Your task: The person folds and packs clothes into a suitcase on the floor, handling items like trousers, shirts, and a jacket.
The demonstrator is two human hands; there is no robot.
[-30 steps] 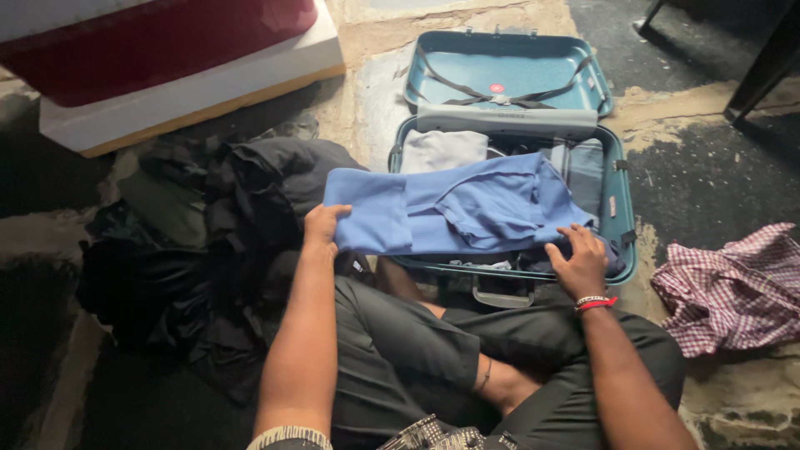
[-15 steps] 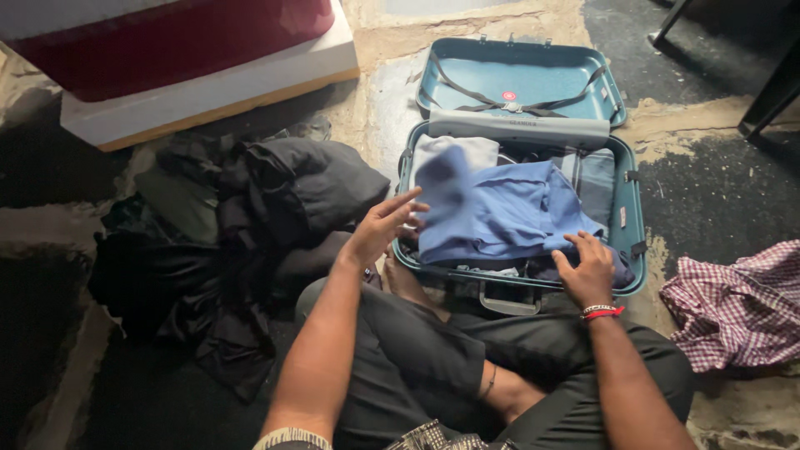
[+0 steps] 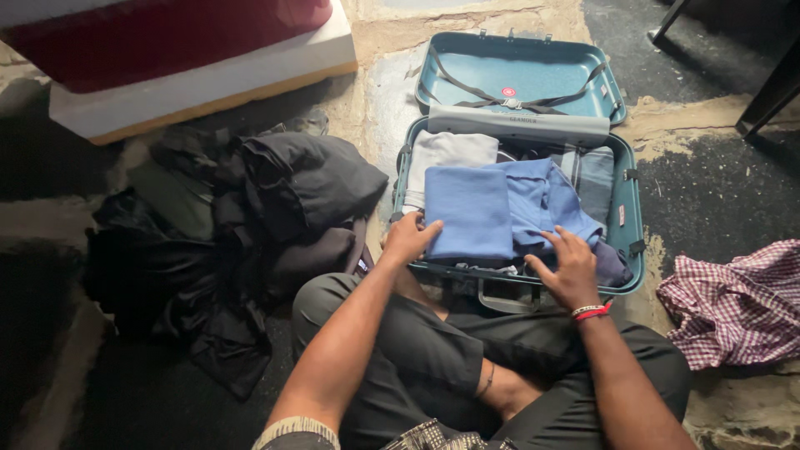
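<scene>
The person sat cross-legged on the rough stone floor (image 3: 467, 50) before an open teal hard-shell suitcase (image 3: 631, 208). Its rigid lid lay flat behind the base, crossed by dark elastic straps (image 3: 467, 87). Inside the base, a soft blue shirt (image 3: 500, 208) lay partly folded: its left part formed a smooth rectangle, while the right part stayed loosely creased. The left hand (image 3: 410, 239) rested at the lower left edge of that folded part, fingers bent lightly onto the cloth, its grip loose and closed on nothing. The right hand (image 3: 569, 268) lay flat on the crumpled lower right part of the shirt, fingers spread, pressing rather than grasping; a red and white band (image 3: 590, 312) circled its wrist. A folded white garment (image 3: 450, 150) lay just behind the shirt. A slumped heap of dark clothes (image 3: 250, 225) sat left of the suitcase, and a rumpled red-and-white checked cloth (image 3: 737, 304) lay to its right.
</scene>
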